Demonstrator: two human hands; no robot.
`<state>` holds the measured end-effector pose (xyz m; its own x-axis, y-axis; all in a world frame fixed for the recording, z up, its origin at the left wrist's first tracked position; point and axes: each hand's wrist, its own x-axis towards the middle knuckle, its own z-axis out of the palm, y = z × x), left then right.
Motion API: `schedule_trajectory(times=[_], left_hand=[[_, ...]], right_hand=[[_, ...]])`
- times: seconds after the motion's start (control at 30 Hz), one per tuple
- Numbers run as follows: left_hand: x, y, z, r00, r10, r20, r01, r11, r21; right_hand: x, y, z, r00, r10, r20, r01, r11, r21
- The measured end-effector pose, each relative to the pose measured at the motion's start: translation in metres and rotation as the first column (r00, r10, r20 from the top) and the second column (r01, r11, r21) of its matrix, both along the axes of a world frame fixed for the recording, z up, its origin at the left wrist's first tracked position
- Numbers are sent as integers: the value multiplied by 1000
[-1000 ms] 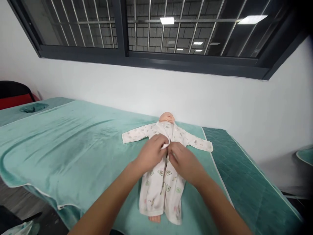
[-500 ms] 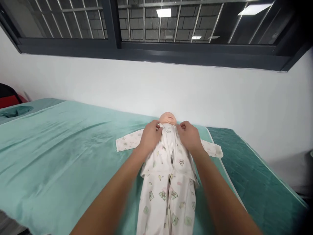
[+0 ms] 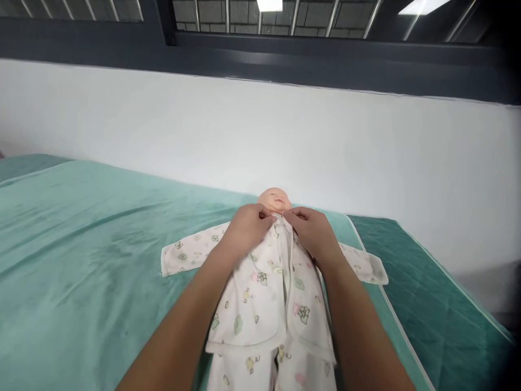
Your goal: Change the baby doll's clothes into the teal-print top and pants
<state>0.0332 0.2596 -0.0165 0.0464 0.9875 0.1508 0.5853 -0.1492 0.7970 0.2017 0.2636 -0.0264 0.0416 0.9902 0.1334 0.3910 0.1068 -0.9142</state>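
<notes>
A baby doll (image 3: 273,199) lies on its back with its head toward the wall. It wears a white baby jacket (image 3: 248,288) with small printed bears and matching pants (image 3: 240,372). The jacket's sleeves spread out to both sides, and its front edges lie side by side. At the neck, my left hand (image 3: 250,228) pinches the collar on the left side. Just across from it, my right hand (image 3: 311,228) pinches the collar's right edge. The two sets of fingertips are close together under the doll's chin.
A light green sheet (image 3: 101,244) covers the bed, with a darker green quilted pad (image 3: 423,288) at the right. Behind stands a white wall (image 3: 203,130) below a dark window frame (image 3: 285,60) with metal bars.
My view has tilted down and come closer to the doll. Both hands have drawn nearer to each other at the collar, and the jacket front lies more closed.
</notes>
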Motion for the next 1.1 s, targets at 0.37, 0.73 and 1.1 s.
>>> schedule_trajectory(times=[0.37, 0.73, 1.1], left_hand=[[10, 9, -7, 967, -77, 245, 52, 993, 106], [2, 9, -9, 959, -132, 250, 131, 991, 17], [5, 5, -5, 937, -61, 345, 119, 982, -148]], right_hand=[[1, 3, -22, 887, 82, -455, -95, 995, -7], [4, -3, -16, 952, 119, -281, -142, 988, -65], [1, -5, -8, 982, 172, -83, -177, 982, -58]])
